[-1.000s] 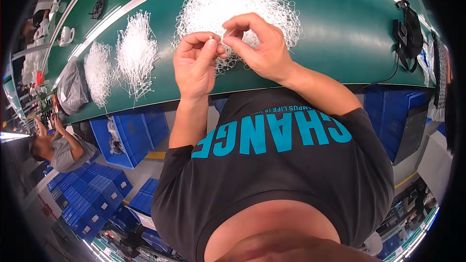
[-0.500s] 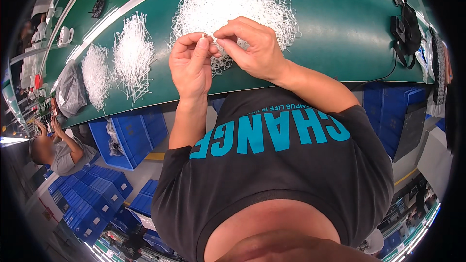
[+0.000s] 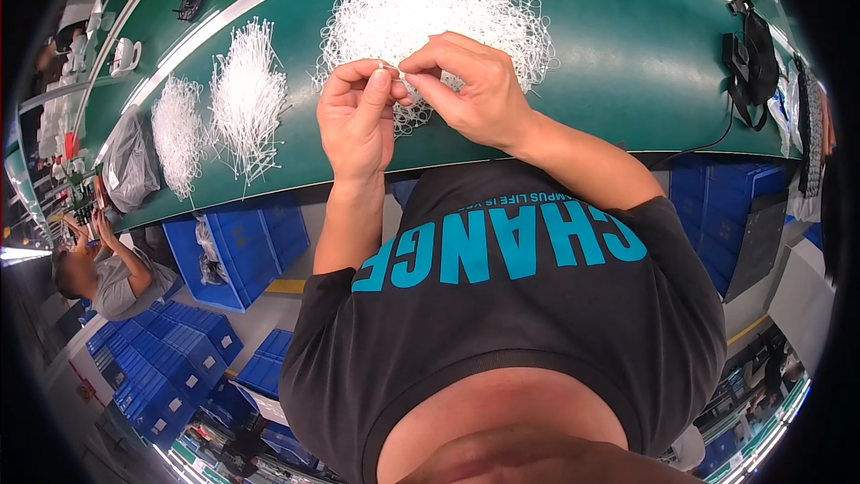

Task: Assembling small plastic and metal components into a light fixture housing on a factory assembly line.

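Note:
Above the near side of a large heap of looped white cable ties (image 3: 430,0), my two hands meet at chest height. Thumb and index finger of my left hand (image 3: 360,112) pinch the small head of a white cable tie (image 3: 385,66). My right hand (image 3: 475,90) closes thumb and forefinger on the same thin tie, close beside the left fingertips. Most of it is hidden by the fingers. A pile of straight white ties (image 3: 248,99) lies left of my hands on the green table (image 3: 627,54). Farther left is a smaller pile of white ties (image 3: 177,139).
A grey plastic bag (image 3: 131,161) rests at the table's left end. Black straps with a device (image 3: 748,63) and a cable lie on the right. Blue crates (image 3: 237,251) stand below the table edge. Another person (image 3: 116,278) works at the far left.
Both hands have stayed nearly in place, with the fingertips a little closer together on the tie. The view has shifted slightly.

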`<state>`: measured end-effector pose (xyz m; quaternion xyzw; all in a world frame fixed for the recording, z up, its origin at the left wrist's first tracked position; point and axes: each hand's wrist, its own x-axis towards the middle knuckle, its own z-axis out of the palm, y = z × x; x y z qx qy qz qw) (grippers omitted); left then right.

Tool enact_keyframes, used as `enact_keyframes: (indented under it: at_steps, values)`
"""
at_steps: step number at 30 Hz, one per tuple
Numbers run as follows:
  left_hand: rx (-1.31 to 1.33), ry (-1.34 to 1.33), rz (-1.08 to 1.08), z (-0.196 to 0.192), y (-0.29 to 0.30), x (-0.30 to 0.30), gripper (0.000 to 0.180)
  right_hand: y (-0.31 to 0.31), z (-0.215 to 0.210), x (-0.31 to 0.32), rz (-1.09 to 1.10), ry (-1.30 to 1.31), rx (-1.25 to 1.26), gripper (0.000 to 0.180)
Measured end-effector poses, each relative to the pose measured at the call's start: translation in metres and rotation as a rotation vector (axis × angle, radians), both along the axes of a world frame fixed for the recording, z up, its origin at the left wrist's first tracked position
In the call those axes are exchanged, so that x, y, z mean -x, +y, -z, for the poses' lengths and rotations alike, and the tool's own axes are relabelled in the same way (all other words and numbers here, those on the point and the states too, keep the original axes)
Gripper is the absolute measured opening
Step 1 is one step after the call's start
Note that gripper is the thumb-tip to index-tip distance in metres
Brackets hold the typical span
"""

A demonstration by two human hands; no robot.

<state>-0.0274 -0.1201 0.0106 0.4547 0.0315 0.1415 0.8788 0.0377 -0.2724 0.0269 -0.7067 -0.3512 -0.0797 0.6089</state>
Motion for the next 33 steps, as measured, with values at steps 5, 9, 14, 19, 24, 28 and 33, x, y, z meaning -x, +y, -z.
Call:
enact_keyframes:
  at_steps: [5,9,14,19,24,28,33]
  values:
    - [-0.052,0.032,0.032,0.0042,0.005,0.001,0.011,-0.0017,-0.0026,0.0,0.001,0.0,0.014,0.013]
    - [-0.12,0.068,0.095,0.0048,0.0065,0.0025,0.011,-0.0036,-0.0028,-0.0016,-0.035,0.035,0.007,0.012]
    - [-0.084,0.071,0.099,0.0056,0.0053,0.0024,0.012,-0.0047,-0.0026,0.002,-0.043,0.298,-0.058,0.016]
    - [-0.048,0.058,0.078,0.0062,0.0037,0.0009,0.013,-0.0061,-0.0007,0.0017,-0.055,0.209,-0.037,0.016]
    - [-0.122,0.058,0.081,0.0049,0.0004,0.0022,0.012,-0.0063,-0.0052,0.0035,-0.1,0.265,-0.058,0.017]
    - [-0.229,0.021,0.082,0.0014,0.004,0.0011,0.011,-0.0076,-0.0063,0.004,-0.166,0.394,-0.088,0.019]
    - [-0.317,0.102,0.113,-0.0005,0.01,0.005,0.012,-0.0076,0.0016,0.0005,-0.175,0.312,-0.069,0.021]
